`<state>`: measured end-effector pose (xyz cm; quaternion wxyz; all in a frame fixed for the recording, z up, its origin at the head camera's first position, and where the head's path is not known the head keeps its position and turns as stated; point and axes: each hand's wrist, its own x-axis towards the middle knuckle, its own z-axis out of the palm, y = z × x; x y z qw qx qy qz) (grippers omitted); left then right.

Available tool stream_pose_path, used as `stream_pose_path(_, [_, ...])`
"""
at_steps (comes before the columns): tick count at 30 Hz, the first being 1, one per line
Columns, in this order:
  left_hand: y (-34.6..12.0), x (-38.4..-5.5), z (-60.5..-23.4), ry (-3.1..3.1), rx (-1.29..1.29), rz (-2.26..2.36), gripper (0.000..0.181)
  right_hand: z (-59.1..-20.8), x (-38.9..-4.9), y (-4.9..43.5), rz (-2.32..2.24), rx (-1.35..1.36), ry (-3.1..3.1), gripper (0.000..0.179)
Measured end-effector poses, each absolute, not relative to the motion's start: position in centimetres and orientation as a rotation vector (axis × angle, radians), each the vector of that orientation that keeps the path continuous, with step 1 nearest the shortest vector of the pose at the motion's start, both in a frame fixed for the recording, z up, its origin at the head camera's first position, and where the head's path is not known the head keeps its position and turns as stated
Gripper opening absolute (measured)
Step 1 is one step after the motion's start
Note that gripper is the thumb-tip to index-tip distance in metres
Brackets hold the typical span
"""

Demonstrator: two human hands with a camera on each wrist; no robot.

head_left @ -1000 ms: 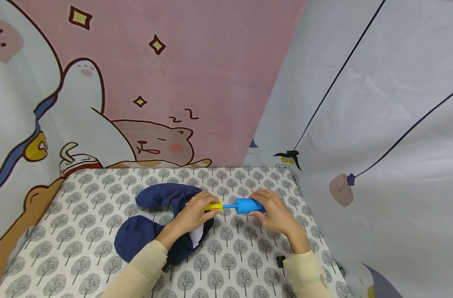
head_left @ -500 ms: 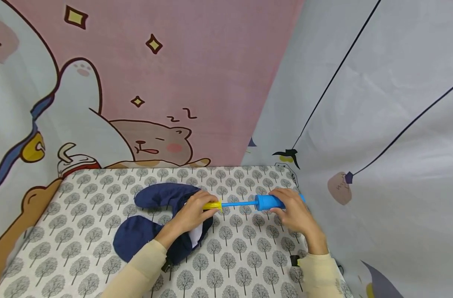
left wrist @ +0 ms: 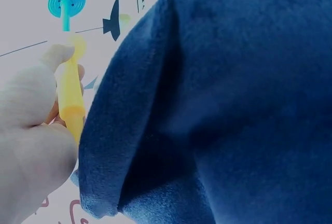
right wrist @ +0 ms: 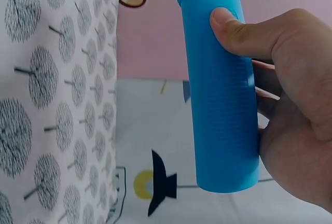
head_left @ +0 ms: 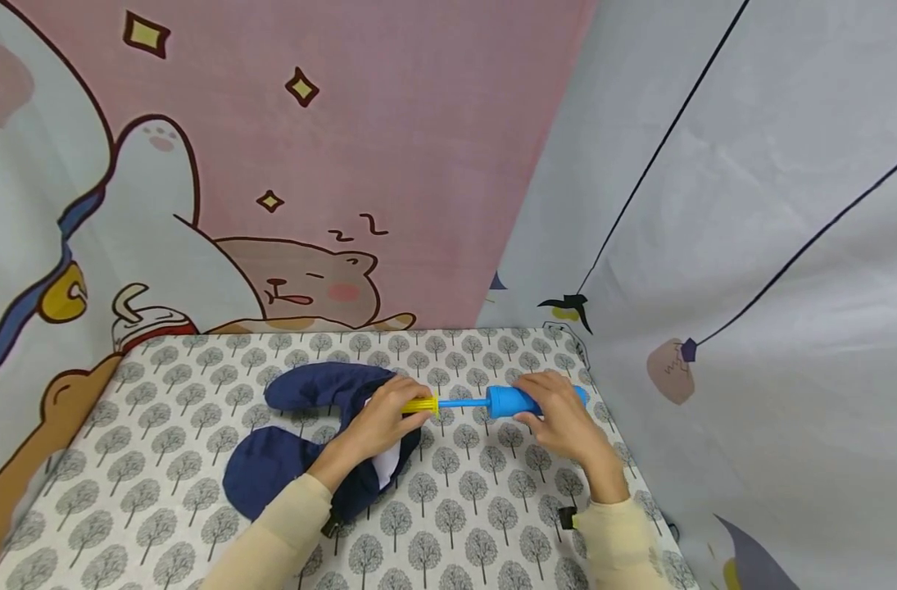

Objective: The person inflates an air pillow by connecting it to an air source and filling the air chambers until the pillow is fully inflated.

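A blue and yellow hand pump lies across both hands in the head view. My left hand (head_left: 380, 419) grips its yellow end piece (head_left: 422, 405), thumb and fingers wrapped around it. My right hand (head_left: 562, 416) holds the blue pump barrel (right wrist: 220, 89), with the thumb along its side. Between them a length of thin blue rod (head_left: 463, 403) shows, drawn out of the barrel. Under and beside the left hand lies a navy U-shaped neck pillow (head_left: 267, 471), which fills much of the left wrist view. The yellow piece tapers at its rear, close beside the pillow fabric.
A tree-print cloth (head_left: 448, 524) covers the table. Behind it hangs a pink cartoon curtain (head_left: 433, 180), and a pale grey curtain (head_left: 772, 270) borders the right side. A small black buckle (head_left: 332, 524) sits at the pillow's near edge.
My right hand pulled the barrel rightward, exposing more rod, then came partway back left, so the rod is now shorter than half a second ago. The left hand stayed nearly still.
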<state>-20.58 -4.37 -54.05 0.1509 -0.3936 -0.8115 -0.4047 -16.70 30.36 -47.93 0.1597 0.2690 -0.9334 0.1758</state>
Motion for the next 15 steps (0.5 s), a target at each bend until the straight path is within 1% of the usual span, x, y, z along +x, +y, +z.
stream_pose_path(9, [-4.2, -19.8, -52.7, -2.505, -1.048, -1.138, 0.017, -47.7, -17.0, 27.3, 0.486, 0.809, -2.692, 0.053])
stream_pose_path(15, [-4.3, -20.0, -52.9, -2.420, -1.105, -1.134, 0.014, -47.9, -17.1, 25.9, 0.457, 0.868, -2.688, 0.054])
